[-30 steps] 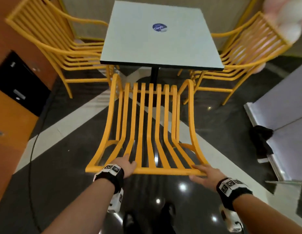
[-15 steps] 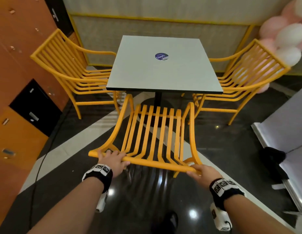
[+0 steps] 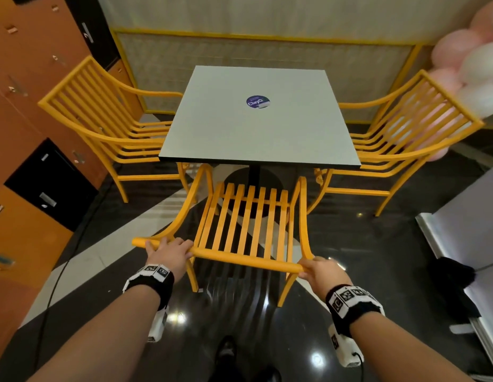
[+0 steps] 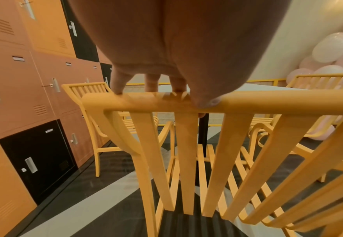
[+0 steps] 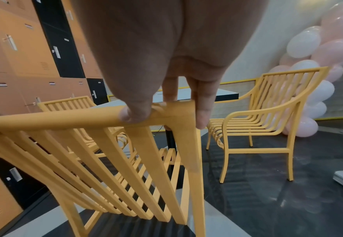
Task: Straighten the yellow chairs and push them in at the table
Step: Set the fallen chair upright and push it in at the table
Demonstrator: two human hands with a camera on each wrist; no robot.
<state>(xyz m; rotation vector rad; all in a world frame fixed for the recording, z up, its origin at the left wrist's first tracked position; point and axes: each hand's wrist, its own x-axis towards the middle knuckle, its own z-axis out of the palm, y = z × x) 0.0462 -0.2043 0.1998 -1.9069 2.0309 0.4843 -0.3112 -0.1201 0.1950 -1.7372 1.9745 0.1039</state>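
Observation:
A yellow slatted chair [image 3: 248, 224] stands in front of me, facing the grey square table [image 3: 256, 128], its front legs near the table's near edge. My left hand [image 3: 170, 250] grips the left end of its top rail [image 4: 186, 102], fingers over the top and thumb under. My right hand [image 3: 319, 270] grips the rail's right end [image 5: 65, 118], with the thumb in front and the fingers curled over the corner. Two more yellow chairs flank the table: one on the left [image 3: 107, 128] and one on the right [image 3: 399, 133], both angled towards it.
Orange and black lockers [image 3: 27, 161] line the left wall. Pink and white balloons [image 3: 471, 78] hang at the back right. A white platform [image 3: 466, 244] with a black item on it stands at the right. A black cable [image 3: 60, 274] runs along the floor on the left.
The chair back has tilted up from leaning towards me to nearly upright. Both hands now grip its top rail, and my view has risen to show the whole table.

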